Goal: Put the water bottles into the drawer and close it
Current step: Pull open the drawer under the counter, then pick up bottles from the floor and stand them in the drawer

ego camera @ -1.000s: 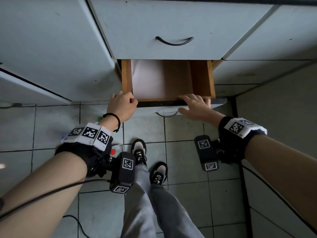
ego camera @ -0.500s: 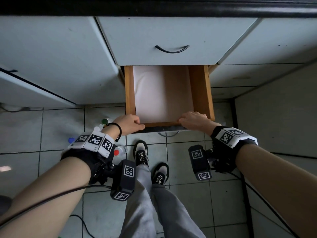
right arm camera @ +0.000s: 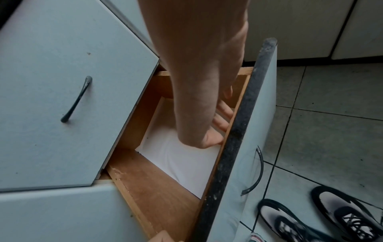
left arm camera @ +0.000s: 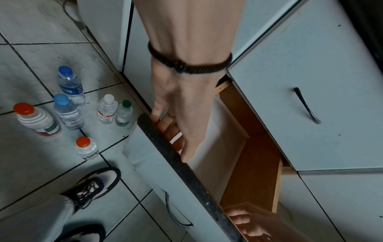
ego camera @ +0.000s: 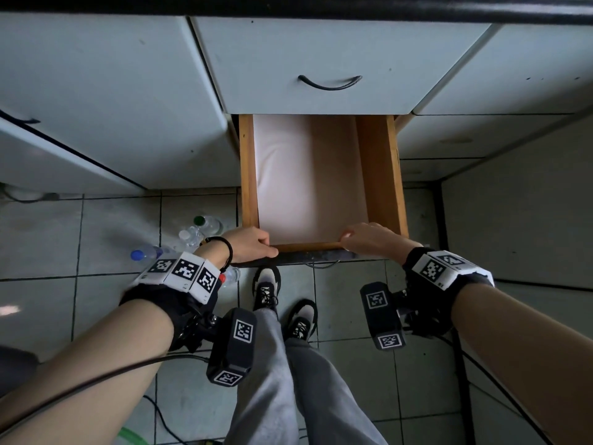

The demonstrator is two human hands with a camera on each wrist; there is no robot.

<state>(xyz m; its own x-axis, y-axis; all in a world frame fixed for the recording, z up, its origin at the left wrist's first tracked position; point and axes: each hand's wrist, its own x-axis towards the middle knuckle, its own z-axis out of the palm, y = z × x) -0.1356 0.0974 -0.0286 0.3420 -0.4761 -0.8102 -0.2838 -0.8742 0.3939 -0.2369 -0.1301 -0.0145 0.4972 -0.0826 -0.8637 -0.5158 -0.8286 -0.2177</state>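
Cabinet: pale grey-blue kitchen cabinet fronts [ego camera: 96, 91] fill the upper part of the head view; a closed grey-blue drawer with a curved black handle [ego camera: 330, 83] sits right above the open one.
Drawer: the wooden-sided drawer with a grey-blue front and dark top edge [ego camera: 378, 175] is pulled far out over the tiled floor [ego camera: 38, 226].
Drawer contents: only a white liner sheet [ego camera: 305, 175] lies on the bottom, covering the left part and leaving bare brown wood on the right.
Left hand: the left hand [ego camera: 253, 244] hooks over the front edge near the left corner; the left wrist view shows its fingers [left arm camera: 170, 129] curled inside behind the dark rim.
Right hand: the right hand [ego camera: 369, 237] grips the same edge nearer the right; the right wrist view shows its fingers [right arm camera: 222, 114] bent against the inner face of the front.
Bottles: six small clear plastic water bottles [left arm camera: 68, 113] stand upright on the floor left of the drawer, with blue, red, white and green caps. The left wrist view shows all six; in the head view the left wrist hides part of the group.
Right wrist view only: the drawer's own curved handle [right arm camera: 256, 173].
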